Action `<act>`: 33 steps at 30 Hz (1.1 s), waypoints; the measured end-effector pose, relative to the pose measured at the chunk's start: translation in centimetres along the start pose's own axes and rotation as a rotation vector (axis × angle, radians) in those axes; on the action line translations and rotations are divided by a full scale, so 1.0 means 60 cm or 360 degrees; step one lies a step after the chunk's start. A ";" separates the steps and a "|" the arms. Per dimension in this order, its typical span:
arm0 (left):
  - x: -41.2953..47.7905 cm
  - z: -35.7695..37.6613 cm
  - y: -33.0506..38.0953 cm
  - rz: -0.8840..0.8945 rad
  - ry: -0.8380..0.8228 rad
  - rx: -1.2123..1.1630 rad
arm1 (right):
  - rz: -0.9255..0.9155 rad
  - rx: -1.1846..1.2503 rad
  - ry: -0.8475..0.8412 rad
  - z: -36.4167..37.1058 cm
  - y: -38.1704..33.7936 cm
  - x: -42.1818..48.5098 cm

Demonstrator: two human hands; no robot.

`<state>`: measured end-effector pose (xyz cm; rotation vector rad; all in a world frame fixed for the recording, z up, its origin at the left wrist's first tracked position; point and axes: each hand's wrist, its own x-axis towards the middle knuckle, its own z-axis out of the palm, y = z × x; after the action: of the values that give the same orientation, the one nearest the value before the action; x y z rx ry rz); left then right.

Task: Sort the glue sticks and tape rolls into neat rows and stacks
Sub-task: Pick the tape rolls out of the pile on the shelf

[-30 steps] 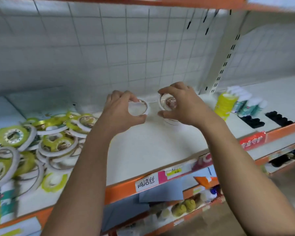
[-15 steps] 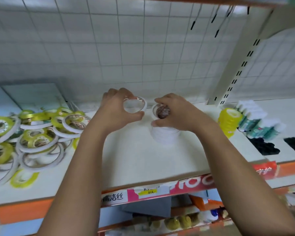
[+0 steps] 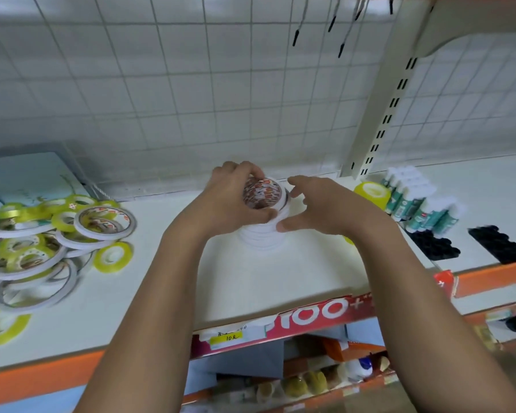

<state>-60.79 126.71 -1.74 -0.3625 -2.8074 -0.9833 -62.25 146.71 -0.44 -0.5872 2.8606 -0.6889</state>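
The left hand (image 3: 236, 201) has its fingers curled over the far rim of the top tape roll (image 3: 262, 193), with the thumb on the near side. It is setting the roll flat on the stack of white tape rolls (image 3: 261, 238), which stands mid-shelf (image 3: 280, 281) towards the back wall. Held by the rim like that, the roll can be nudged until its edge lines up with those below. The right hand (image 3: 319, 210) grasps nothing. It is cupped loosely round the right side of the stack, thumb tip against the edge and forefinger just clear of the top roll. I'd say it serves as a fence, so the column doesn't slide or lean while the new one settles. Over on the left lies the loose heap of tape rolls (image 3: 63, 234), white and yellow-green all jumbled, so most of the sorting looks undone. On the right the glue sticks (image 3: 414, 198) stand in tight rows, with a yellow-green tape roll (image 3: 371, 193) just beside them. The stack sits in the gap between, well apart from the heap
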 end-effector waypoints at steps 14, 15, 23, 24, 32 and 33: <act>-0.020 -0.016 -0.029 -0.0317 -0.0117 0.0129 | -0.0028 0.0021 -0.0034 0.003 -0.002 0.028; -0.018 -0.013 -0.026 -0.0318 -0.0093 0.0130 | -0.0027 0.0025 -0.0040 0.002 -0.003 0.029; -0.010 0.002 -0.021 -0.0327 -0.0062 0.0047 | -0.0016 -0.0038 -0.0137 -0.004 -0.006 0.035; -0.011 0.003 -0.022 -0.0330 -0.0055 0.0074 | -0.0019 -0.0058 -0.0132 -0.002 -0.007 0.035; -0.014 0.011 -0.026 -0.0239 0.0050 0.0230 | -0.0028 -0.0122 -0.0014 0.009 -0.008 0.039; -0.017 0.014 -0.028 -0.0238 0.0051 0.0187 | -0.0020 -0.0055 0.0001 0.013 -0.004 0.037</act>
<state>-60.31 125.79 -3.59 -0.1230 -2.8805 -0.8371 -64.05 145.30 -1.12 -0.6108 2.8768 -0.6431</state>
